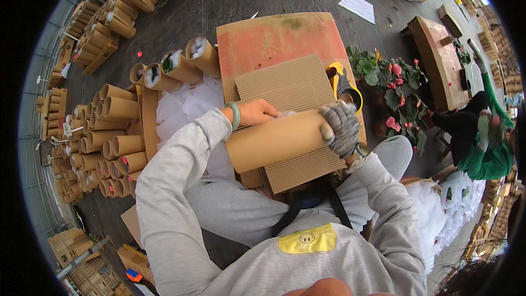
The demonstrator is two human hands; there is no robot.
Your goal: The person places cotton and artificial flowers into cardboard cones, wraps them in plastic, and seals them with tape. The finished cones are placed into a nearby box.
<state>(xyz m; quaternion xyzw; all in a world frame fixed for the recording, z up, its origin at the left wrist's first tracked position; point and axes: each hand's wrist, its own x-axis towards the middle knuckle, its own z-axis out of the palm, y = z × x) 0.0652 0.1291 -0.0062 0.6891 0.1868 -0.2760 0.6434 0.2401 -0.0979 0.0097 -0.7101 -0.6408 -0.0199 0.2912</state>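
A brown cardboard roll [276, 141] lies across flat corrugated cardboard sheets [279, 83] in front of me. My right hand [342, 126], in a grey glove, is closed around the roll's right end. Along the far edge of the roll is my left hand [253, 114], bare, with a green bangle at the wrist. Its fingers are pressed together against that edge, and the fingertips are partly hidden. A bit of white material shows beside them. Just beyond my right hand, a yellow and black tape dispenser [344, 83] sits on the sheets.
A worn reddish cardboard box [276, 35] supports the sheets. White soft sheets [189, 104] and filled cardboard tubes [181, 68] stand at left, with many stacked tubes [112, 142] beyond. Potted pink-flowered plants [394, 85] are at right. A person in green [485, 156] sits farther right.
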